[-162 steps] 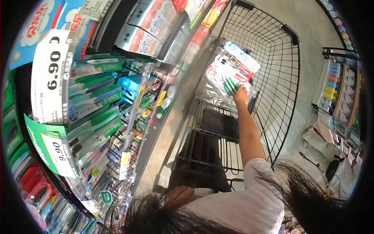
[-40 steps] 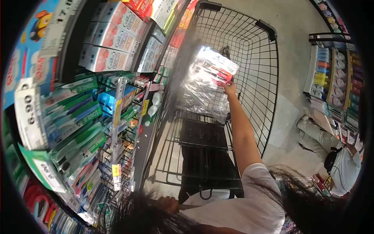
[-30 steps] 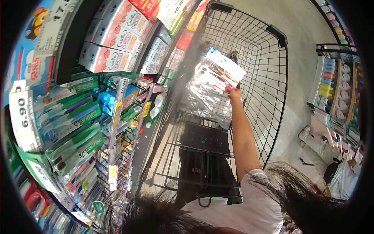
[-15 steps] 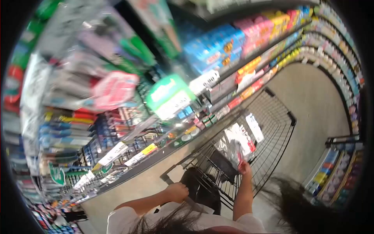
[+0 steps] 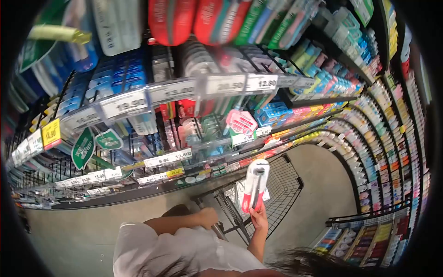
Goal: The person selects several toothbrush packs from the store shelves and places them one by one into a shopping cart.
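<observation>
**A:** ok so what were the fingers doing?

**B:** The right hand's fingers (image 5: pixel 253 213) were pinched on the bottom, red end of a red-and-white pack (image 5: pixel 255 182). Couldn't see what the fingertips did behind it, but it looked like a decent hold.

**A:** And the pack itself, which way did it lie?

**B:** Pretty much all of it stuck out past the right hand (image 5: pixel 260 219), up and away from the person. Long axis near upright in the view, top leaning a touch right. White end far, red end in the grip.

**A:** Left hand any closer?

**B:** Nope. The left hand (image 5: pixel 208 217) was wrapped round the cart handle (image 5: pixel 220 229), off to the side and apart from the pack. Right was clearly the near one, since it had hold of the thing.

**A:** What was around it?

**B:** The wire cart (image 5: pixel 300 183) showed behind the pack, with something shiny (image 5: pixel 232 193) in it, too washed out to make out. Beyond that ran the shelf of hanging packs, with price tags (image 5: pixel 168 158) along the edge and a pink sign (image 5: pixel 241 122) just past the pack's top.
</observation>
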`<state>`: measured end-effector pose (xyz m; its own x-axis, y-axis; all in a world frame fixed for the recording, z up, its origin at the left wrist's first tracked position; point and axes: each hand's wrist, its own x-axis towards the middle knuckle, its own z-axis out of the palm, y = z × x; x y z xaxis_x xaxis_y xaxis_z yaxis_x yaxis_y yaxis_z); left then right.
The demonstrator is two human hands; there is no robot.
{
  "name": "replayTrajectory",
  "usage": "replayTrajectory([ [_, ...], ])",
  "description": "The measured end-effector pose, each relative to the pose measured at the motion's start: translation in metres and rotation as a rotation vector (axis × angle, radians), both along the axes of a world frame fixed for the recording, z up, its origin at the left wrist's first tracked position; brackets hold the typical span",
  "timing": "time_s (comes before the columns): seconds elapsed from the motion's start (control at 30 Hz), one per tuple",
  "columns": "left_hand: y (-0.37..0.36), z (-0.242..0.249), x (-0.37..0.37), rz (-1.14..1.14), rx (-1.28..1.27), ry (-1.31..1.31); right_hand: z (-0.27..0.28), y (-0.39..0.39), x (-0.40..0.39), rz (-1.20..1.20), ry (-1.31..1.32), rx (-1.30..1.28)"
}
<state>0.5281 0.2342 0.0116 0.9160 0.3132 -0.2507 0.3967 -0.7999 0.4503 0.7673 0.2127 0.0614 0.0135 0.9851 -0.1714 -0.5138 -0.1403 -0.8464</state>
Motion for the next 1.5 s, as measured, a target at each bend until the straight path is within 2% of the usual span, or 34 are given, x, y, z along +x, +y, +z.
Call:
replayTrajectory([
  [0.1,-0.003,-0.003,-0.006,0.016,-0.018,-0.020,0.057,0.035,-0.063,0.074,-0.055,0.076],
  [0.23,-0.008,-0.028,-0.015,-0.017,0.067,-0.082,0.096,0.089,-0.136,0.116,-0.069,0.246],
  [0.4,-0.006,-0.008,-0.033,-0.023,0.035,-0.053,0.140,0.130,-0.178,0.124,-0.031,0.360],
  [0.47,-0.006,0.016,-0.042,-0.048,0.009,-0.008,0.145,0.142,-0.180,0.169,-0.081,0.398],
  [0.67,-0.011,-0.012,-0.053,-0.008,0.035,-0.081,0.144,0.149,-0.196,0.165,0.048,0.421],
  [1.03,-0.008,0.001,-0.053,-0.095,0.040,-0.007,0.139,0.157,-0.200,0.146,0.121,0.413],
  [1.13,-0.006,0.003,-0.052,-0.104,0.043,0.004,0.139,0.154,-0.195,0.127,0.115,0.415],
  [1.3,-0.005,-0.003,-0.045,-0.106,0.018,0.038,0.152,0.145,-0.197,-0.027,-0.072,0.412],
  [1.5,0.000,0.011,-0.041,-0.109,-0.009,0.070,0.150,0.159,-0.194,0.070,-0.076,0.335],
])
